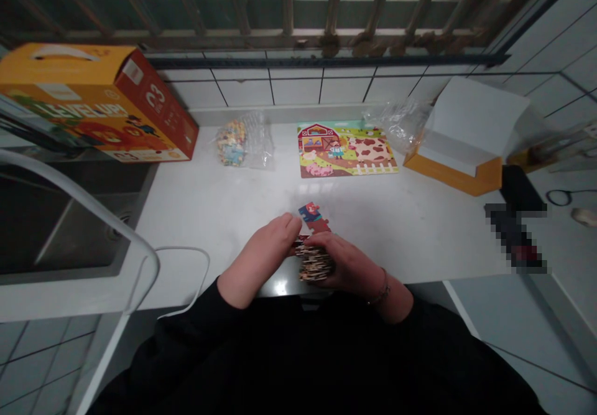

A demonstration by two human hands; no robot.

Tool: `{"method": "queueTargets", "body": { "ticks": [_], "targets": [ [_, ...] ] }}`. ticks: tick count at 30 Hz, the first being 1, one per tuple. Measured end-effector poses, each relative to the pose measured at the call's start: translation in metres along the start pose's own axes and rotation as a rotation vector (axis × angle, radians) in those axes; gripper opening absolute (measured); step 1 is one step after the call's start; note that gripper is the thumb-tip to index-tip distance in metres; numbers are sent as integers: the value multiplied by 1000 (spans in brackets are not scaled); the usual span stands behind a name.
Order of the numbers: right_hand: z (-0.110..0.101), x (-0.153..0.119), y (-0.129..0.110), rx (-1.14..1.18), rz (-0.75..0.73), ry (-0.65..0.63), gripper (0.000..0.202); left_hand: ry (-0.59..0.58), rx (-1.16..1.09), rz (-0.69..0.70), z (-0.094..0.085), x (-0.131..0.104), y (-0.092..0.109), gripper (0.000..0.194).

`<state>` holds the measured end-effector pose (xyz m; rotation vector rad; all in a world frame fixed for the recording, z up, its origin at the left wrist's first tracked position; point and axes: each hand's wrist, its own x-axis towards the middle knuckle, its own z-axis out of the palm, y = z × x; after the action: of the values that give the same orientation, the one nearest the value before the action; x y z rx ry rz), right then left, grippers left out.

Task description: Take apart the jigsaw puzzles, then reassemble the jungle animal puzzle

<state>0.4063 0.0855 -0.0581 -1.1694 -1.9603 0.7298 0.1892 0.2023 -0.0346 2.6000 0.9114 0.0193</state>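
My right hand (347, 262) is wrapped round a thick stack of cardboard puzzle pieces (314, 264), their edges facing me, near the counter's front edge. My left hand (273, 241) is closed at the far left end of the stack, with dark red puzzle piece edges at its fingertips; its thumb is mostly hidden. Just beyond the fingers lie a few joined puzzle pieces (311, 212), blue and red, flat on the white counter (224, 209). Farther back is a farm picture card (347, 149) with a barn, a cow and pigs.
A clear bag of puzzle pieces (233, 144) lies at the back, right of the orange box (93, 101). An open white-and-orange box (459, 135) and an empty plastic bag (401, 122) are at back right. A sink (69, 216) and white cable (107, 206) are left.
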Motion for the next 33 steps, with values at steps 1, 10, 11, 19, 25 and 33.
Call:
{"method": "queueTargets", "body": {
  "ticks": [1, 10, 11, 19, 25, 33],
  "targets": [
    [1, 2, 2, -6, -7, 6, 73, 10, -27, 21, -1, 0, -1, 19],
    [7, 6, 9, -45, -18, 14, 73, -11, -349, 102, -12, -16, -18, 31],
    [7, 7, 9, -52, -24, 21, 72, -7, -379, 94, -14, -19, -20, 34],
    [10, 13, 6, -168, -29, 80, 91, 76, -416, 49, -15, -27, -30, 36],
    [18, 16, 6, -194, 38, 53, 96, 153, -501, -93, 5, -28, -12, 60],
    [35, 18, 2, -281, 96, 147, 96, 191, -995, -140, 35, -33, 4, 67]
  ]
}}
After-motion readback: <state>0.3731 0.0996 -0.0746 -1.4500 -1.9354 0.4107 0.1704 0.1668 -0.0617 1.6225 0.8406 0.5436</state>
